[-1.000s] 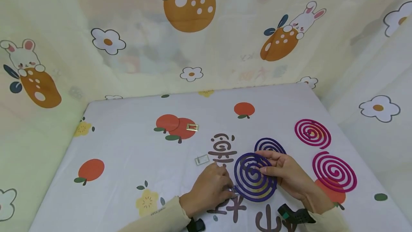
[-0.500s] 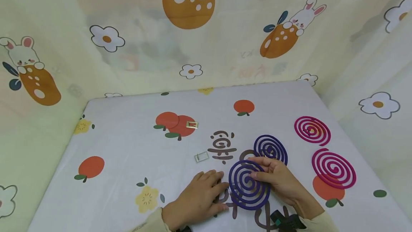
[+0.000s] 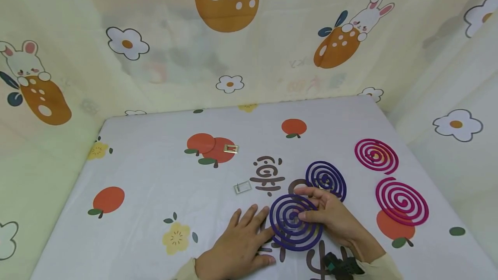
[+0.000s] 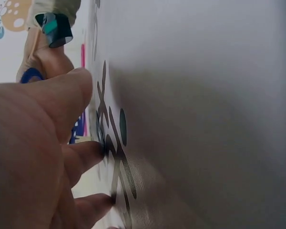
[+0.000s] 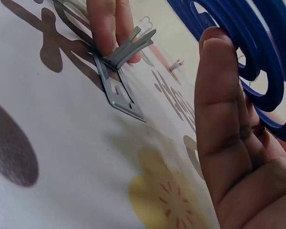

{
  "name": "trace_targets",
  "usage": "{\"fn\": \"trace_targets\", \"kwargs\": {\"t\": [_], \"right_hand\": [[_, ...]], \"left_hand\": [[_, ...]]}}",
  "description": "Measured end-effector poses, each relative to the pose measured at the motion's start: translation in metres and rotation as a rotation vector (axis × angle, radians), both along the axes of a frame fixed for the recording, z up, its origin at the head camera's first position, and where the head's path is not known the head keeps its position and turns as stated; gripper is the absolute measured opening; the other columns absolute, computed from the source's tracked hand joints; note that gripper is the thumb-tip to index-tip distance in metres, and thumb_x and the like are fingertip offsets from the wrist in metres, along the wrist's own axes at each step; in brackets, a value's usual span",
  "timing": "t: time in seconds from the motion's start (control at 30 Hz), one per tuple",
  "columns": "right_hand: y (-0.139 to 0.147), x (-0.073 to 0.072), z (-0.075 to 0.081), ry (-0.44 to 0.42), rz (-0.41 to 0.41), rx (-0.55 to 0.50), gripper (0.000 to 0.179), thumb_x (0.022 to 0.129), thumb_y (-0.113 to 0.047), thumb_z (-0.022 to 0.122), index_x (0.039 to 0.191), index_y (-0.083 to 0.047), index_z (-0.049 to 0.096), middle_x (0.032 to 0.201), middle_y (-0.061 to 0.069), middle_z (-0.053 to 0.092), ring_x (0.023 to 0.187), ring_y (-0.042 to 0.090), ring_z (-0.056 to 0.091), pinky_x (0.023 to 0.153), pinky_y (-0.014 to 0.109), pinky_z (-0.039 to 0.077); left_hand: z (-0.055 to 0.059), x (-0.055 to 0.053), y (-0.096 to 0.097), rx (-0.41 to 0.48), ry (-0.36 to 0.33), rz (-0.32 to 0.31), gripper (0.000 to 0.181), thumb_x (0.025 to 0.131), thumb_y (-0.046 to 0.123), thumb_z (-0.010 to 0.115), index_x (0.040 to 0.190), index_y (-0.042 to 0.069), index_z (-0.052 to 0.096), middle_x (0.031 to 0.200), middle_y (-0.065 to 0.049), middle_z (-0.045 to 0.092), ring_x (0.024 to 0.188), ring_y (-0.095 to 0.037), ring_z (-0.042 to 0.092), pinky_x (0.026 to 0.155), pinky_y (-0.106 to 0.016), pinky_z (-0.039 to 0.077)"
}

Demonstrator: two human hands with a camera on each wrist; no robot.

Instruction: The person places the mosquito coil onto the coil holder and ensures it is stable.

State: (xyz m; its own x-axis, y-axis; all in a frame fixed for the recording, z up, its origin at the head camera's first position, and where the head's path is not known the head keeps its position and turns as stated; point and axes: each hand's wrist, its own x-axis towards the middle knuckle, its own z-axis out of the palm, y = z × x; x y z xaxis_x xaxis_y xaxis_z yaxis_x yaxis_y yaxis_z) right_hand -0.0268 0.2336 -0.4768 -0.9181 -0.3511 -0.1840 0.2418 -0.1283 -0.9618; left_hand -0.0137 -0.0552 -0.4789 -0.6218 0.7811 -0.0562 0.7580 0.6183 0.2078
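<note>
A dark blue mosquito coil [image 3: 292, 216] is held tilted above the table in the head view. My right hand [image 3: 334, 221] pinches it between thumb and fingers. Below it, a silver metal coil stand [image 5: 133, 50] lies on the cloth in the right wrist view, its forked tab bent up from the flat base. Fingertips of my left hand [image 3: 237, 245] touch one end of that stand's base. The left hand lies low with its fingers spread. From the head view, the coil mostly hides the stand.
Another blue coil [image 3: 326, 179] sits behind my right hand, a bit of gold metal showing at its lower edge. Two magenta coils [image 3: 375, 154] lie at the right. Flat gold [image 3: 236, 149] and silver stands [image 3: 242, 192] rest left of centre.
My left hand has gone from bunched fingers to spread ones, lower and to the left. The right hand has brought the blue coil left and toward me.
</note>
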Motion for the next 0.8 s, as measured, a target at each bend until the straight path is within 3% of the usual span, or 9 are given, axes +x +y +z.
{"fn": "trace_targets", "kwargs": {"t": [0.2,0.43,0.73,0.8], "right_hand": [[-0.004,-0.001,-0.002,0.005,0.014,-0.011,0.063,0.091,0.007,0.072,0.144,0.013,0.039,0.115,0.013,0.075,0.101,0.018,0.075,0.086,0.031,0.061],[-0.012,-0.002,-0.001,0.034,-0.008,0.059,0.066,0.09,0.006,0.073,0.146,0.018,0.04,0.124,0.015,0.068,0.104,0.014,0.073,0.088,0.027,0.059],[-0.017,-0.003,-0.006,0.067,0.005,0.138,0.066,0.091,0.001,0.074,0.146,0.015,0.042,0.128,0.024,0.065,0.107,0.013,0.07,0.089,0.025,0.058],[-0.019,-0.004,-0.008,0.07,0.004,0.15,0.066,0.091,0.0,0.075,0.146,0.015,0.042,0.125,0.025,0.066,0.103,0.014,0.07,0.082,0.025,0.059]], "left_hand": [[-0.003,0.003,0.001,0.003,0.006,0.009,0.071,0.099,0.071,0.045,0.159,0.033,0.044,0.17,-0.009,0.031,0.156,-0.038,0.029,0.116,-0.064,0.033],[-0.006,0.006,0.004,-0.021,-0.035,0.038,0.079,0.097,0.076,0.042,0.163,0.034,0.036,0.173,-0.009,0.024,0.159,-0.037,0.02,0.119,-0.065,0.029],[-0.005,0.007,0.003,-0.049,-0.054,0.039,0.079,0.096,0.077,0.044,0.16,0.032,0.042,0.174,-0.008,0.02,0.16,-0.036,0.014,0.121,-0.064,0.025],[-0.004,0.007,0.002,-0.062,-0.047,0.04,0.079,0.096,0.077,0.045,0.161,0.032,0.042,0.174,-0.008,0.02,0.16,-0.036,0.015,0.121,-0.064,0.025]]}}
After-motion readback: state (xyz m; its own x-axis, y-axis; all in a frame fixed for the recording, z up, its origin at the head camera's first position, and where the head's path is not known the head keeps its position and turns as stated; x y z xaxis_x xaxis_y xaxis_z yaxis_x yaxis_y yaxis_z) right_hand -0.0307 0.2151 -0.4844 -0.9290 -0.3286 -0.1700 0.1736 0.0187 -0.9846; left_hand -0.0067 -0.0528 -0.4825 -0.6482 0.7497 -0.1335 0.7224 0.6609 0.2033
